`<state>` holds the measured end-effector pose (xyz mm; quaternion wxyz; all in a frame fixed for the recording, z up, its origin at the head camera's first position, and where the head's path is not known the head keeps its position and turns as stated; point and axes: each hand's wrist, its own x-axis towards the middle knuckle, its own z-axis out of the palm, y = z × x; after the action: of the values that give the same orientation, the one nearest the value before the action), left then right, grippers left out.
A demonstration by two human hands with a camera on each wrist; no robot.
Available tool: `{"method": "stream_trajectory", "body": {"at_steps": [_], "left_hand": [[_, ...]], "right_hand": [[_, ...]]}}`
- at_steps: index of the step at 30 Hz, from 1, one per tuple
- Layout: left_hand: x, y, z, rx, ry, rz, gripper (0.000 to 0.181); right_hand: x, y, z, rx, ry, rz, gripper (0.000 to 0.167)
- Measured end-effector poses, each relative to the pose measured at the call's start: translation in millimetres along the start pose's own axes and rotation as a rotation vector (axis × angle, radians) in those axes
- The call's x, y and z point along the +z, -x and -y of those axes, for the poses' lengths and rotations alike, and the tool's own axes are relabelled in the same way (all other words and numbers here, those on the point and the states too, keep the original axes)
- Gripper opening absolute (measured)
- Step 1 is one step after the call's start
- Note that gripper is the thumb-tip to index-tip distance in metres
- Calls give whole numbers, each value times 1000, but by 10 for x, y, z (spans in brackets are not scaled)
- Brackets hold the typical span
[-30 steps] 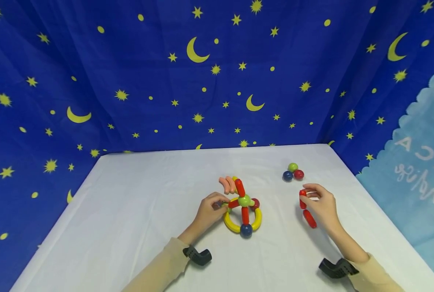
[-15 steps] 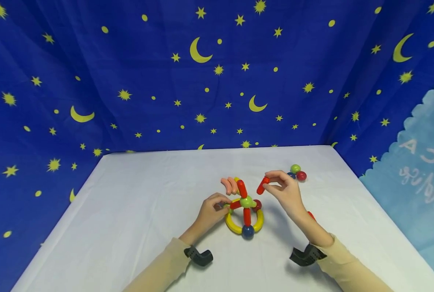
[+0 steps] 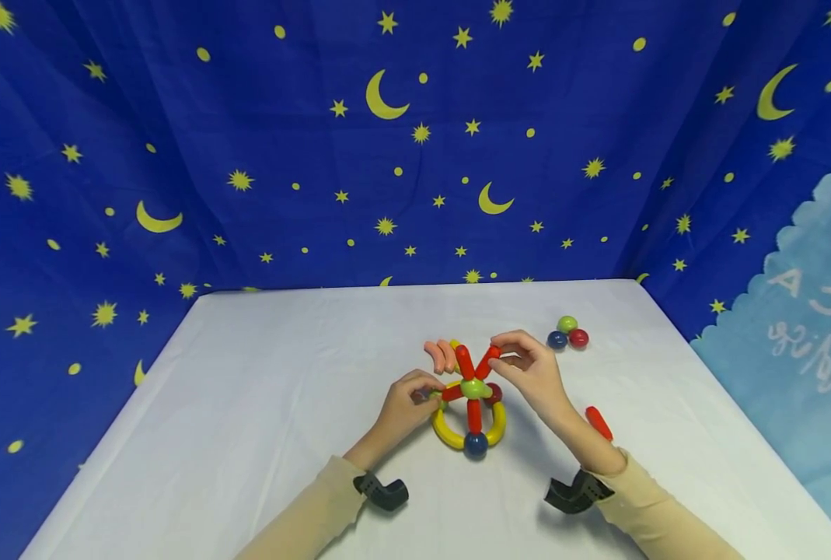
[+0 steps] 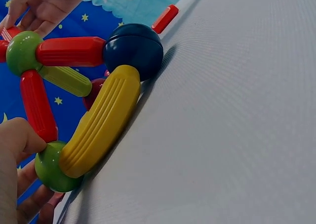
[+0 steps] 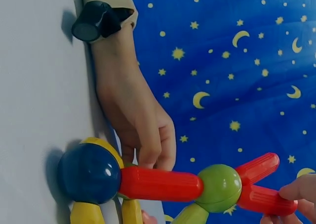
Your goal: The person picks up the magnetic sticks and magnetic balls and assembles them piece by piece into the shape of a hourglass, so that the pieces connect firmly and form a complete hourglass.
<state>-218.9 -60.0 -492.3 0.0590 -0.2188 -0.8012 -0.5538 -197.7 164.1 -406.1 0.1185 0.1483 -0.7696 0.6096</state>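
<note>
A red linking rod (image 5: pixel 160 184) joined the green ball (image 5: pixel 220 188) to a dark blue ball (image 5: pixel 90 173) on its left. Right of the green ball, an upper red rod (image 5: pixel 257 168) and a lower red rod (image 5: pixel 265 200) forked outward, the right hand (image 5: pixel 304 192) pinching the lower one's end. The left hand (image 5: pixel 136 115) pointed downward, above-left of the green ball.

The head view is evenly bright, with soft, faint shadows on the white worktop (image 3: pixel 303 389) and slightly fuzzy lettering on the pale blue panel (image 3: pixel 821 241), near the stretched right edge. Both wrist views look dimmer and greyer. Small highlights on the dark blue ball (image 5: pixel 89 174) suggest light from above; its shadow is soft-edged.
</note>
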Motion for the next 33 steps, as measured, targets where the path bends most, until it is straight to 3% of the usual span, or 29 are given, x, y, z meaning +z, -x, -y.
{"method": "stream_trajectory", "body": {"at_steps": [6,14,19,22,25,29,33], "left_hand": [[14,-12,-1,35,-14,-13,15],[12,-22,-49,-7,-37,-11,14],[-20,-48,-118,-30,27,55,17],[-48,-67,-178,-44,65,95,19],[-63,-75,-238,-55,74,147,22],[-56,-69,-329,-69,95,213,28],[-36,-62,-425,-93,119,222,31]], "right_hand": [[-140,-100,-53,-22,49,-27,25],[-601,-325,-90,23,239,-208,22],[-928,-438,-471,66,277,-375,21],[-1079,-480,-712,90,338,-413,22],[-1178,-484,-865,117,399,-379,26],[-1260,-457,-994,166,473,-277,31],[-1300,-444,-1077,201,499,-187,32]]}}
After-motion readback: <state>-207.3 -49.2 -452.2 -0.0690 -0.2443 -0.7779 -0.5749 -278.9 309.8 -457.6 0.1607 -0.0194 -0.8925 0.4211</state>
